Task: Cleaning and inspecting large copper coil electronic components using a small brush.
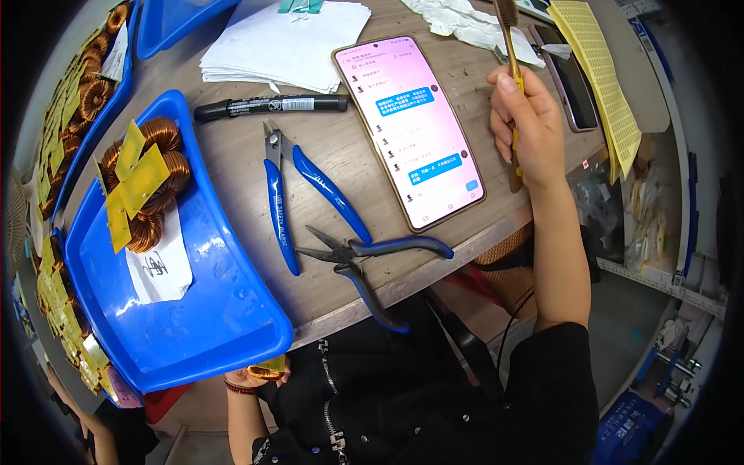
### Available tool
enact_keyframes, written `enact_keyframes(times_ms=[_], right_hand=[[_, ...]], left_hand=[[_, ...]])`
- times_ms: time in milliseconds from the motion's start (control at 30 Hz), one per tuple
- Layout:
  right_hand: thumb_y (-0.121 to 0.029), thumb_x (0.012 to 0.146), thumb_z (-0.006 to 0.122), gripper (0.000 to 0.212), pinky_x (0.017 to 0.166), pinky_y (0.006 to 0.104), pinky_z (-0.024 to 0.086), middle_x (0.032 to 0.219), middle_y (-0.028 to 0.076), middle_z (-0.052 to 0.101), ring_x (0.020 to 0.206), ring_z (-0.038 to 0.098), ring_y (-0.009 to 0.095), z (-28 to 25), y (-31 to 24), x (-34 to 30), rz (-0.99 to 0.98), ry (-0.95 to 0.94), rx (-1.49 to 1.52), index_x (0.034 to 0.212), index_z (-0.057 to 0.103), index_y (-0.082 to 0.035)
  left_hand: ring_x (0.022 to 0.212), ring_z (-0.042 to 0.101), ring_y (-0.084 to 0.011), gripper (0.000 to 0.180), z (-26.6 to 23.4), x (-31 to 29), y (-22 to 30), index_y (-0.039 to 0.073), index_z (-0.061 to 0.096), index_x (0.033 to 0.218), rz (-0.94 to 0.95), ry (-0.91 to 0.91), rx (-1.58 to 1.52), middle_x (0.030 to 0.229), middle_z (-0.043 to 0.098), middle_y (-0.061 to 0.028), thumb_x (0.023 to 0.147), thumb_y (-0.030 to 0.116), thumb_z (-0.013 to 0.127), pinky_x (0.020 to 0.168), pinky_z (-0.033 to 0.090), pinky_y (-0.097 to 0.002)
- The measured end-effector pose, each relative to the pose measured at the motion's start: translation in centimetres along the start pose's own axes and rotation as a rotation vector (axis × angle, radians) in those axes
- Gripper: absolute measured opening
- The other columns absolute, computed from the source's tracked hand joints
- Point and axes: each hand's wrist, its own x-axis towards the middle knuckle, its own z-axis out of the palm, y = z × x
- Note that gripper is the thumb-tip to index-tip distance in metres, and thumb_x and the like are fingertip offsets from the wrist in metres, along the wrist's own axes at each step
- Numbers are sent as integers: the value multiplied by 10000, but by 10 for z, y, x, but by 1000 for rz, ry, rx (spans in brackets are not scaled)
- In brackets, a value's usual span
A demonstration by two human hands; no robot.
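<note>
Head view shows your hands apart, right hand (530, 128) closed round a slim yellow-handled brush (516, 74), upper right, left hand (245, 380) holding a copper-wound, yellow-taped coil (266, 373), lower left of centre, best steadied clear of the blue plastic tray (232, 306).

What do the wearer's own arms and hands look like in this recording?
The left hand and right hand are gloveless. A dark red beaded bracelet circles the left wrist; the right wrist shows none. A black sleeve ends near the right elbow, leaving that forearm uncovered.
</note>
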Motion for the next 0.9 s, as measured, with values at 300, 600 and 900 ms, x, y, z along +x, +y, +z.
enact_keyframes(times_ms=[300,600,900], right_hand=[[-250,927,446,235,334,155,263,597,-44,349,427,325,17,0,0,0,2,-4,17,974,508,-29],[-249,928,441,237,334,154,269,605,-41,352,431,330,17,-1,0,0,3,-14,26,979,507,-28],[-249,930,438,236,334,155,272,613,-38,355,431,334,19,-3,1,0,-1,-22,38,982,508,-30]], left_hand=[[975,530,-408,567,6,10,2,-2,393,1255,-21,25,26,1131,488,-281,796,271,584,778,459,-459],[973,527,-414,557,13,7,2,0,396,1249,-32,50,61,1127,484,-294,801,284,569,777,457,-457],[972,524,-419,549,20,14,5,2,399,1242,-43,75,94,1123,481,-306,806,297,553,776,456,-456]])
